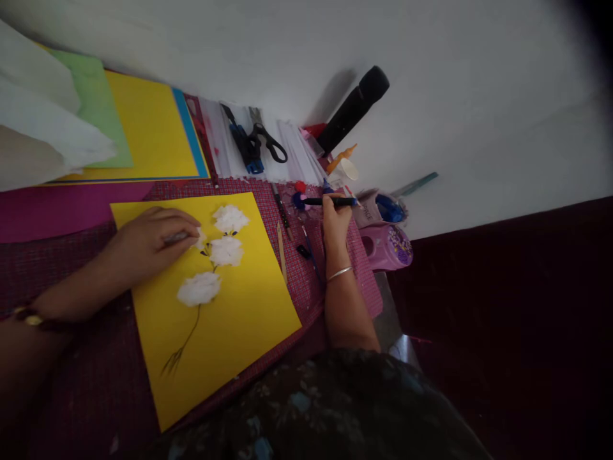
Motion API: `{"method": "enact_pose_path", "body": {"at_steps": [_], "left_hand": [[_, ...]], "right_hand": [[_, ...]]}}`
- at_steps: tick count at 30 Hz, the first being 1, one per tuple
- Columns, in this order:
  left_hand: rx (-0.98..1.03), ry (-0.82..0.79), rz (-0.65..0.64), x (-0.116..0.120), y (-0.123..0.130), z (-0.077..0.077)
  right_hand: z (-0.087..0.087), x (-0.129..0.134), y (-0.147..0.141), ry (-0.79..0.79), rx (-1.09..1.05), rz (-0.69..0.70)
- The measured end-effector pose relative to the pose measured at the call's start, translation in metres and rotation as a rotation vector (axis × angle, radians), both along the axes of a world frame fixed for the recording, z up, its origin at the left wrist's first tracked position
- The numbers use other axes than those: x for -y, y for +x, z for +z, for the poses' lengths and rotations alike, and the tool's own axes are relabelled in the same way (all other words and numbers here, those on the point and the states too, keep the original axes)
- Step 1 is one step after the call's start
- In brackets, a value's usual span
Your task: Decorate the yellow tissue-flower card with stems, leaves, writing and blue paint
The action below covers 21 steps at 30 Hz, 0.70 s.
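On the yellow sheet (239, 306), white crumpled-paper flowers (198, 289) sit along a drawn dark stem (192, 335) with small dark leaves. My left hand (160, 239) rests on the sheet's upper left, its fingers pinched on a small white paper flower (200, 239), partly hidden by the fingertips. Over the cloth to the right of the sheet, my right hand (335, 220) grips a dark pen (343, 201) with a blue end. The pen's other end points left, close to a dark blue round thing (298, 200) and a small red one (300, 186).
A black pen (281, 207), a wooden stick (281, 252), a thin brush (310, 252) and a black cap (302, 252) lie beside the sheet. Scissors (268, 142) rest on white paper strips (297, 150). Coloured sheets (148, 128) lie behind. A pink container (383, 246) stands right, near the wall.
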<state>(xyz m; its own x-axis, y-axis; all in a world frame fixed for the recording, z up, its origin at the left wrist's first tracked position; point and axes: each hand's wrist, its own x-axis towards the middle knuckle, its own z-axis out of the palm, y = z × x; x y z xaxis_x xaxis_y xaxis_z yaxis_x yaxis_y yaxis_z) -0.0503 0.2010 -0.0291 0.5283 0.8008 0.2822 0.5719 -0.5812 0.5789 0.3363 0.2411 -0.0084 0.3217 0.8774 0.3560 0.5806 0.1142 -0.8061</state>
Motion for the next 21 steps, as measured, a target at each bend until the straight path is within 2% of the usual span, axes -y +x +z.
{"method": "enact_pose_path", "body": {"at_steps": [3, 8, 11, 15, 18, 21], "left_hand": [[-0.003, 0.009, 0.005, 0.003, 0.003, 0.003], [-0.016, -0.060, 0.020, 0.008, 0.007, 0.013], [-0.005, -0.078, 0.017, 0.009, 0.008, 0.016], [0.018, -0.074, 0.019, 0.010, 0.010, 0.017], [0.023, -0.076, 0.014, 0.011, 0.010, 0.018], [0.023, -0.077, 0.010, 0.011, 0.010, 0.018]], "right_hand": [[0.000, 0.000, -0.002, 0.017, -0.160, -0.118], [0.010, 0.006, -0.010, 0.030, -0.373, -0.096], [0.025, 0.020, -0.033, 0.037, -0.496, 0.034], [0.038, 0.054, -0.088, -0.145, -0.594, 0.357], [0.034, 0.075, -0.121, -0.286, -0.551, 0.478], [0.024, 0.085, -0.134, -0.366, -0.536, 0.544]]}}
